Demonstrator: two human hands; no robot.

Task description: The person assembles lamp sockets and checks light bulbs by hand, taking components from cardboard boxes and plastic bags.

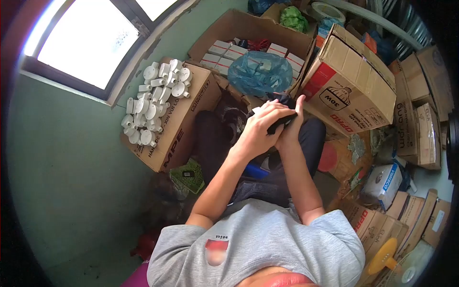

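Observation:
My left hand (261,126) and my right hand (292,130) are pressed together in front of me, above my lap. Between them is a crumpled black cloth (278,125), with part of it poking out past the fingertips. The left fingers lie over the cloth. My right palm backs it from the other side, thumb raised. Something small and white shows by the left knuckles, too little of it to name. Just beyond the hands, a blue plastic bag (260,71) rests on an open carton (210,31) holding several small white boxes (234,51).
On the left, a carton (184,129) carries many white round-based fittings (152,110). A bulb carton (344,91) leans at the right. More boxes (428,138) and a yellow fan (382,256) line the right side. A green patterned item (189,176) lies by my left leg.

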